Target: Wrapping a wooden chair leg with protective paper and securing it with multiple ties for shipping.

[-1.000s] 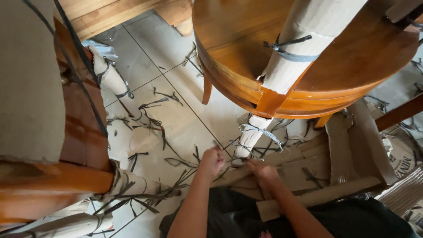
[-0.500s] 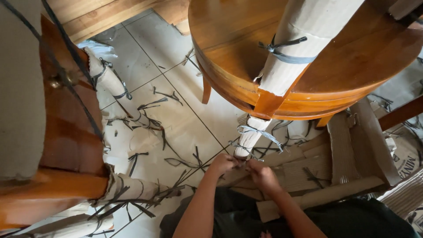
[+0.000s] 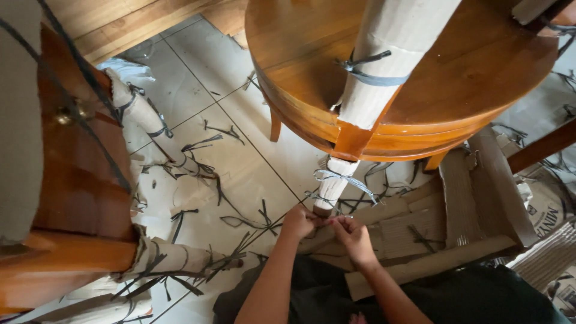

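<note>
Head view: the left hand (image 3: 297, 223) and right hand (image 3: 353, 235) meet at the foot of a table leg (image 3: 333, 187) wrapped in pale cardboard, fingers curled closed and pinching a grey strap (image 3: 342, 177) tied around the wrapping. The leg rises to a round wooden table (image 3: 456, 90), where a second grey strap (image 3: 367, 73) binds the cardboard higher up. Brown cardboard pieces (image 3: 420, 234) lie beside the right hand on the tiled floor (image 3: 240, 174), with cut strap scraps (image 3: 204, 144) scattered around.

Round stool seat (image 3: 468, 90): glossy orange-brown wood. Leg wrapping (image 3: 396, 66): pale beige cardboard, grey strap (image 3: 369, 75). Floor tiles (image 3: 240, 162): off-white, dark grout lines, strewn grey-black strap scraps (image 3: 198, 144).
</note>
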